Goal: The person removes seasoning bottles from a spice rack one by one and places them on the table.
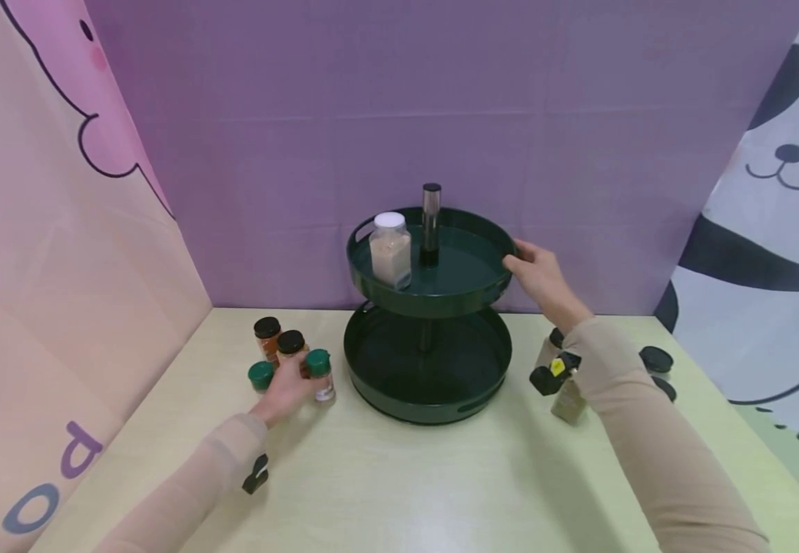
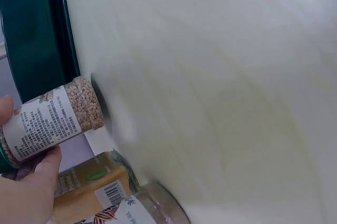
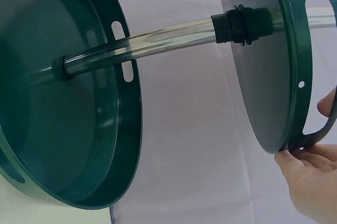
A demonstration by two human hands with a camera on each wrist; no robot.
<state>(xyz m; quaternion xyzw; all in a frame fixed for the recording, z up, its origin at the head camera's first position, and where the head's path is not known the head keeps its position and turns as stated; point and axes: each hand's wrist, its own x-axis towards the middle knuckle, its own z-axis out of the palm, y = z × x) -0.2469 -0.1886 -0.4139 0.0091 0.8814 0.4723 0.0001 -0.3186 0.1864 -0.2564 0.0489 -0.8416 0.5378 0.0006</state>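
Observation:
A dark green two-tier rack (image 1: pixel 429 384) stands at the middle of the table, its tiers joined by a metal pole (image 3: pixel 158 39). On the upper tier (image 1: pixel 441 296) stands a white-lidded jar (image 1: pixel 390 250) of pale powder. My right hand (image 1: pixel 520 257) pinches that tier's right rim (image 3: pixel 299 77) by a handle cut-out, fingertips (image 3: pixel 303 158) under the edge. My left hand (image 1: pixel 299 376) grips a green-capped spice jar (image 1: pixel 320 376) upright on the table left of the rack. In the left wrist view this jar (image 2: pixel 58 121) holds seeds and has a white label.
Beside my left hand stand two black-capped jars (image 1: pixel 267 338) (image 1: pixel 291 343) and another green-capped one (image 1: pixel 260 375). A jar with an orange label (image 2: pixel 89 187) lies close by. More bottles (image 1: pixel 565 388) and black lids (image 1: pixel 655 359) sit right of the rack. Cloth walls enclose three sides.

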